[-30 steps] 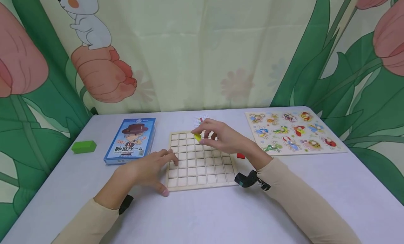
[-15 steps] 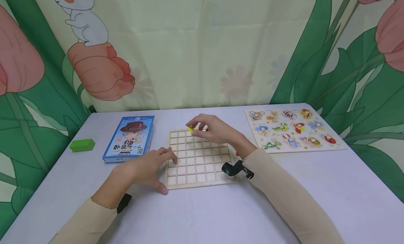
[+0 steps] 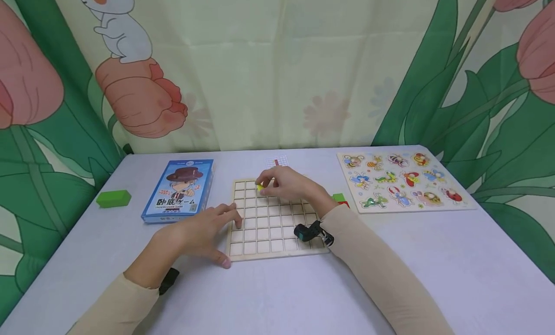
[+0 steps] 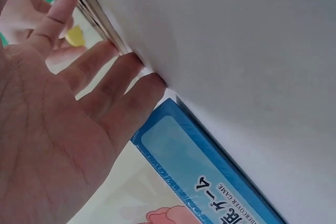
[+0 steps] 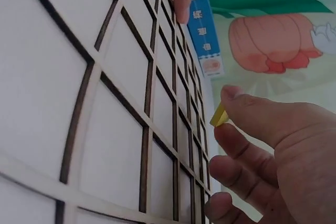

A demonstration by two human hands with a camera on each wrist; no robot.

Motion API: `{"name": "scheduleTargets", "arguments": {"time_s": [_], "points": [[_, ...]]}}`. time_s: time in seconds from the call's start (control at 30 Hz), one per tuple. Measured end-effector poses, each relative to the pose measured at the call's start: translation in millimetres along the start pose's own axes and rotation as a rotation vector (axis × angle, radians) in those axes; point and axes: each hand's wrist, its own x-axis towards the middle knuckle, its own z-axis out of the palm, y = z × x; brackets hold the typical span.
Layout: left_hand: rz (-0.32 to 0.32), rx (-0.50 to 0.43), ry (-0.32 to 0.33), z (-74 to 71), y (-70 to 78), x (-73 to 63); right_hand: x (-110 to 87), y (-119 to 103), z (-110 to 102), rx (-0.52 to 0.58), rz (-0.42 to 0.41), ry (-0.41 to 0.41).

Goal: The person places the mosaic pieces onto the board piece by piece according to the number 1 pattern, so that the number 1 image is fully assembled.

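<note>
My right hand (image 3: pixel 288 184) pinches a small yellow tile (image 5: pixel 219 115) between thumb and index finger, over the far left of a wooden grid board (image 3: pixel 262 234). In the right wrist view the tile stands on edge in the pinch, close to the board's squares; the other fingers are slightly bent. My left hand (image 3: pixel 205 234) rests at the board's left side, thumb at the near left corner and fingertips along the edge. Its palm and loosely spread fingers (image 4: pixel 128 90) show in the left wrist view, holding nothing else. The right hand hides part of the board's far side.
A blue game box (image 3: pixel 178 190) and a green block (image 3: pixel 113 198) lie to the left. Behind the board is a small printed grid card (image 3: pixel 277 162). A green piece (image 3: pixel 338 197) and a red piece (image 3: pixel 344 203) sit right of it, beside an insect puzzle board (image 3: pixel 403 183).
My right hand has carried the yellow tile left and lowered it toward the board's far left squares. The green piece right of the board has come into view. My left hand stays put.
</note>
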Motion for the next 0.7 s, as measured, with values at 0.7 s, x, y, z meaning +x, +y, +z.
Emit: {"name": "scheduleTargets", "arguments": {"time_s": [0.7], "points": [[-0.013, -0.034, 0.014, 0.0, -1.0, -1.8, 5.9, 6.1, 11.6, -0.052, -0.076, 0.009]]}}
